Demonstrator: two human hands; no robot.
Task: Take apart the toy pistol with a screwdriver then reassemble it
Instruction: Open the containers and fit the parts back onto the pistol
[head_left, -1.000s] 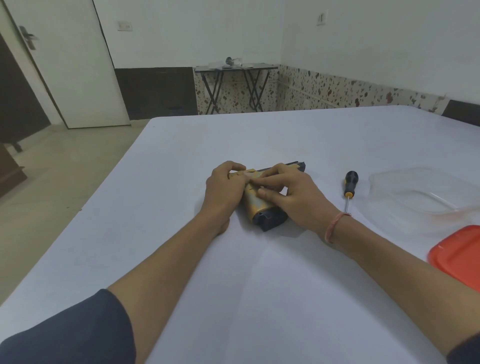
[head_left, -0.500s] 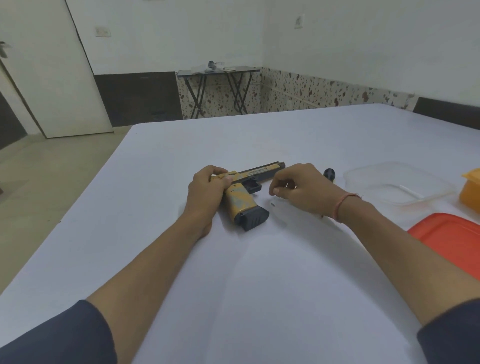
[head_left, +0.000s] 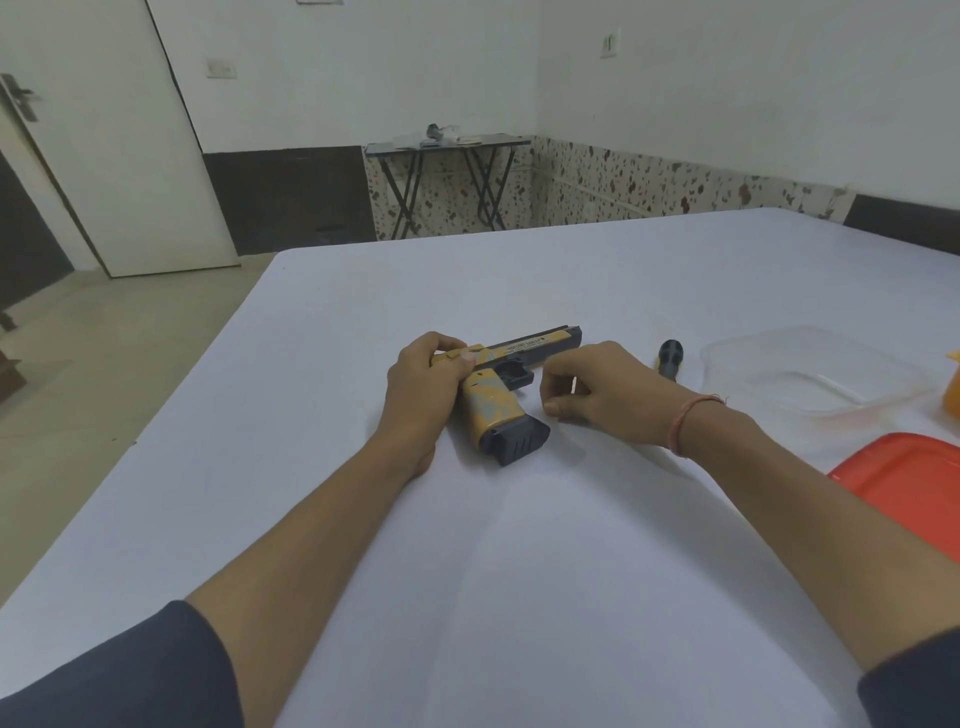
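tan-and-grey toy pistol (head_left: 498, 387) flat on its side, barrel pointing right, black-handled screwdriver (head_left: 670, 357) just right, mostly hidden

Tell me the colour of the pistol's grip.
The grip is orange-yellow with grey patches, ending in a dark base; the head view shows it.

Bare, plain room, its kind unclear.
White door (head_left: 130, 156) left of the folding table (head_left: 447, 143); speckled wall tiles (head_left: 649, 182) to its right.
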